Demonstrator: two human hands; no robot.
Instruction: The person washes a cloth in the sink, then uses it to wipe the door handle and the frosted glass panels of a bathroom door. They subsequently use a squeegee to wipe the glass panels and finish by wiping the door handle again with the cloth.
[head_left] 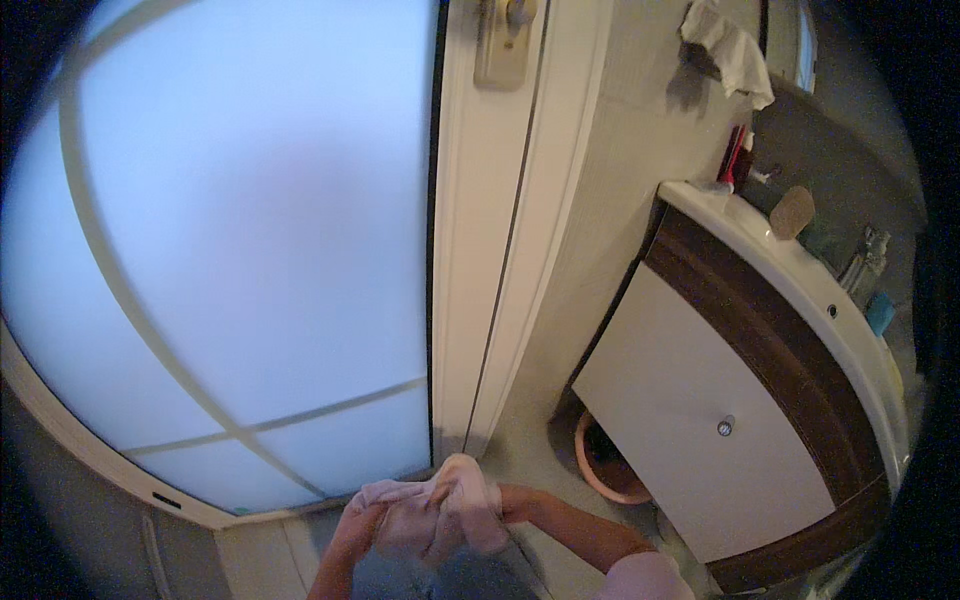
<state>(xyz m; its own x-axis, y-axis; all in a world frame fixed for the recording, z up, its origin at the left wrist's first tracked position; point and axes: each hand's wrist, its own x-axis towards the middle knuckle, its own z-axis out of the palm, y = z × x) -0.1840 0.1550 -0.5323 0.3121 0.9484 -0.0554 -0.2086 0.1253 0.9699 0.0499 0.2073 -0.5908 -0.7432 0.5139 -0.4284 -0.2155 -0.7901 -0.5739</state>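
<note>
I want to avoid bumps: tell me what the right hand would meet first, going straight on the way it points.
Pale pink cloth, bunched around the right hand; beyond it, perhaps the left hand, though the cloth hides the exact aim and depth is unclear.

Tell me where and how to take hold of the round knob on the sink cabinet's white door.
Pinch the knob by its rim, best approached from the front of the white door: it looks small and round, stands out from the panel, and nothing covers it.
</note>
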